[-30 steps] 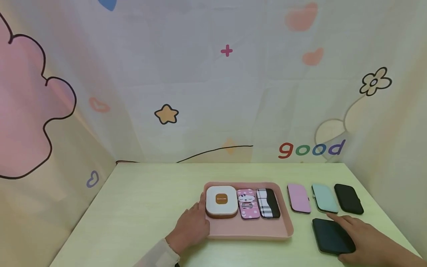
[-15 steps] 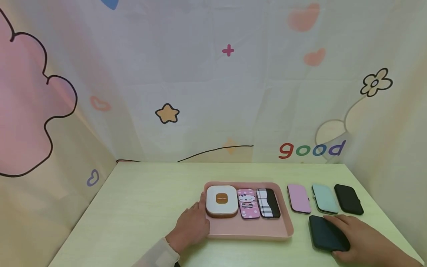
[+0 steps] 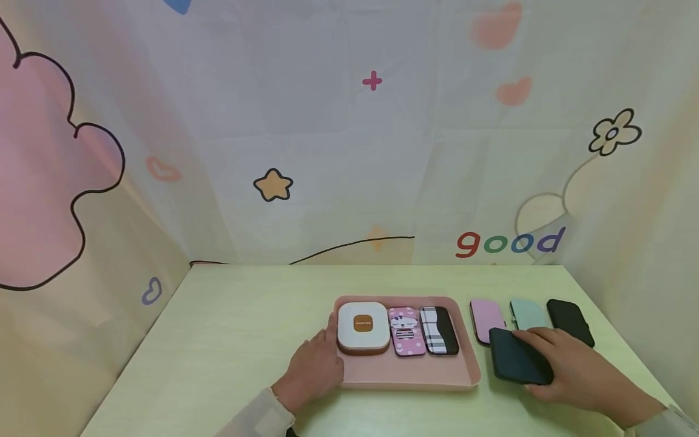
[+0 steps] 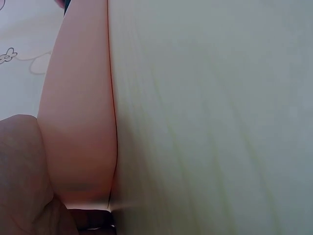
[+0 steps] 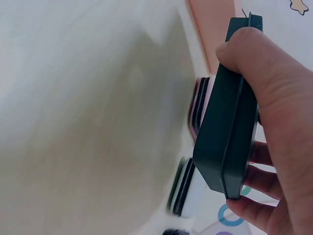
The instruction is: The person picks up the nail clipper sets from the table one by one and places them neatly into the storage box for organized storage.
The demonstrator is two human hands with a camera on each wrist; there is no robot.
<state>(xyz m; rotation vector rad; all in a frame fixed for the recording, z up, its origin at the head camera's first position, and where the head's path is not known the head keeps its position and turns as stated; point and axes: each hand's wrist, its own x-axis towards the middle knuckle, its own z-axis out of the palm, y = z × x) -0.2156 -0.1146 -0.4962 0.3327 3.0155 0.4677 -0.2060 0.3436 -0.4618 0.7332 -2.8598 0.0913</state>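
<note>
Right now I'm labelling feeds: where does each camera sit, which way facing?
Head: worn on the head, facing forward and down; left hand and right hand show.
Left wrist: on that wrist, facing the tray and table; part of that hand shows.
Right wrist: on that wrist, facing the dark case; that hand shows, gripping it.
Head and right wrist share the dark case.

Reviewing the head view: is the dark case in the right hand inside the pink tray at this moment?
No, the right hand holds the dark case outside the pink tray, off its right side.
</note>
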